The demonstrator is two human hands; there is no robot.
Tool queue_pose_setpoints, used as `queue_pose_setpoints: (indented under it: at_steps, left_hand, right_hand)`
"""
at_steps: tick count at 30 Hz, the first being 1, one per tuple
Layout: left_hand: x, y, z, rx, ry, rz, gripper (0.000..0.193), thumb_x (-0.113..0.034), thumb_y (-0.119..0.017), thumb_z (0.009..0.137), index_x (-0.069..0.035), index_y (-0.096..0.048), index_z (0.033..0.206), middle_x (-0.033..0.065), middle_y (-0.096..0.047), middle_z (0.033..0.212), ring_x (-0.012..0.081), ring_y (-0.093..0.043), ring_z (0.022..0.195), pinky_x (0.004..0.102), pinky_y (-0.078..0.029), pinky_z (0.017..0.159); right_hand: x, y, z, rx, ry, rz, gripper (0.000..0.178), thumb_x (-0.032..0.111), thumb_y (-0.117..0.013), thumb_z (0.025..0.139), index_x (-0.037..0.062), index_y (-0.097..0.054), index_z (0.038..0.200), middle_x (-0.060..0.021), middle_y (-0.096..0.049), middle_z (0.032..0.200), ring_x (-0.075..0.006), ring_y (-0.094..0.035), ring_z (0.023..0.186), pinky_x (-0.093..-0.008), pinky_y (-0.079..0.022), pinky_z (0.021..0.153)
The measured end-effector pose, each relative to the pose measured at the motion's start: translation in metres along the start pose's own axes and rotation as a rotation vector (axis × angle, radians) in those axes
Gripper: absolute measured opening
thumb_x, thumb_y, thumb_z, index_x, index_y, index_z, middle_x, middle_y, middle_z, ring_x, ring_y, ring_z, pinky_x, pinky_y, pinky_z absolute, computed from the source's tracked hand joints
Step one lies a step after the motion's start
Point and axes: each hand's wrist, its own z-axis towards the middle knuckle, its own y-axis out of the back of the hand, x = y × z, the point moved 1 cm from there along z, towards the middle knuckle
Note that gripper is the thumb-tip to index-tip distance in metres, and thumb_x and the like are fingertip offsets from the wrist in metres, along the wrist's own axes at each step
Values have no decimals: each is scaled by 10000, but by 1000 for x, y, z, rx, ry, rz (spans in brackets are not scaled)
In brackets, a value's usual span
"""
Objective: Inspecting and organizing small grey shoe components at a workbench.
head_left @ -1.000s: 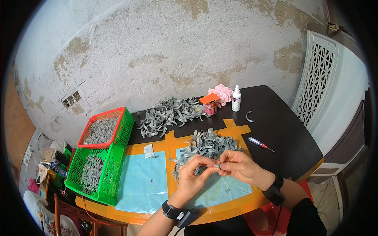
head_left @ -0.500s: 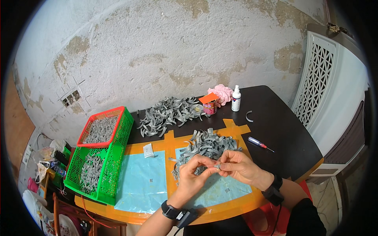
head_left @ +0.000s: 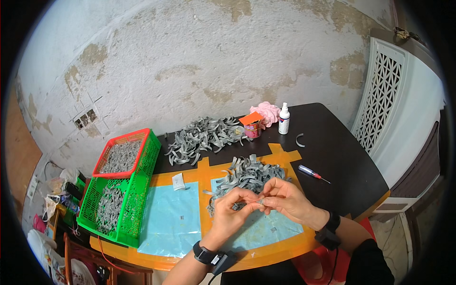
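My left hand (head_left: 232,211) and my right hand (head_left: 289,203) meet over the front of the table, fingertips almost touching. Both are closed in a pinch on a small grey piece (head_left: 261,202), mostly covered by the fingers. Just beyond them lies a heap of curved grey strips (head_left: 251,172), partly hidden by my hands. Under the heap and hands a light blue sheet (head_left: 285,229) is held down with orange tape (head_left: 205,173). A dark band with a small box sits on each wrist.
A second heap of grey strips (head_left: 202,140) lies farther back. At left, a red basket (head_left: 114,176) rests on a green basket (head_left: 135,209); both hold small grey pieces. A screwdriver (head_left: 311,172), a single strip (head_left: 299,140), white bottle (head_left: 284,121), tin (head_left: 252,129) and pink cloth (head_left: 267,114) stand or lie rightward.
My hands have shifted very slightly to the left, and the fingers have moved a little around the grey piece. Everything else on the table stays where it was.
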Motion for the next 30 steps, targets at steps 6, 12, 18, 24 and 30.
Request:
queue_pose_setpoints:
  at_steps: [6,12,18,24,30]
  left_hand:
    - [-10,2,6,13,-125,184,240,12,-763,723,-18,-670,942,72,-678,886,136,-646,759,251,-519,700]
    - [-15,1,10,45,-168,200,245,-34,-769,717,-60,-696,949,60,-672,899,145,-613,733,251,-509,636]
    - [-4,0,11,56,-173,88,238,-33,-773,723,-63,-708,950,55,-634,996,128,-595,767,252,-501,689]
    - [3,1,8,72,-51,-20,230,-29,-773,723,-62,-715,944,52,-615,977,111,-577,801,242,-485,708]
    - [-2,1,5,20,-108,72,223,-26,-775,719,-66,-721,932,26,-586,934,102,-559,750,240,-471,706]
  right_hand:
    - [0,0,0,-10,18,-25,207,59,-592,906,38,-473,1073,-80,-600,963,-127,-580,838,-267,-481,725]
    - [2,-1,-1,-20,57,-63,228,70,-596,901,40,-455,1079,-75,-588,943,-119,-562,810,-253,-462,713]
    - [6,-4,-1,-22,79,-66,222,55,-589,898,47,-448,1069,-89,-599,985,-116,-557,846,-251,-451,718]
    - [3,1,1,40,83,-48,228,42,-585,898,49,-442,1075,-96,-602,996,-120,-560,859,-258,-453,725]
    - [1,-2,-1,-29,84,-55,234,29,-585,897,43,-438,1078,-106,-596,998,-131,-562,848,-269,-458,734]
